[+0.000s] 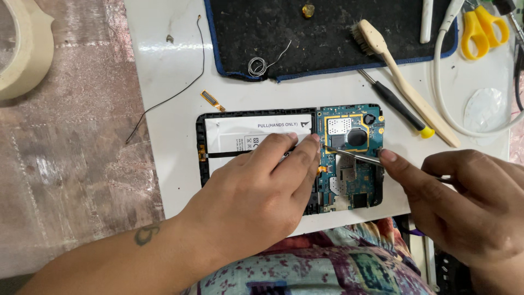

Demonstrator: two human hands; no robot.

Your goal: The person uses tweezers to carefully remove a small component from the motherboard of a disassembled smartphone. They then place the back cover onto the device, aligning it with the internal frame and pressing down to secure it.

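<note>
Two bare hands are seen over an opened tablet (256, 131) that lies flat on a glossy white surface (164, 71), its back cover removed. The black plastic frame holds a flat white battery (240, 134) on the left and a blue circuit board (349, 158) with a gold-edged metal shield on the right. The left hand (262, 196) is laid flat on the battery, with the fingers (284, 143) stretched, close together, and the tips pressed near the edge of the board; nothing is held by it. The right hand (469, 202) is closed around thin metal tweezers (355, 155), which are pinched between thumb and forefinger; their point is touching the board just beside the shield. Behind the tablet a dark, rough mat (327, 33) with a blue border is placed, and on it a small coil of solder wire (257, 65). A wooden brush (406, 82) and a black screwdriver (396, 104) with a yellow end are lying across the mat edge. Yellow scissors (483, 27) are seen at the top right.
</note>
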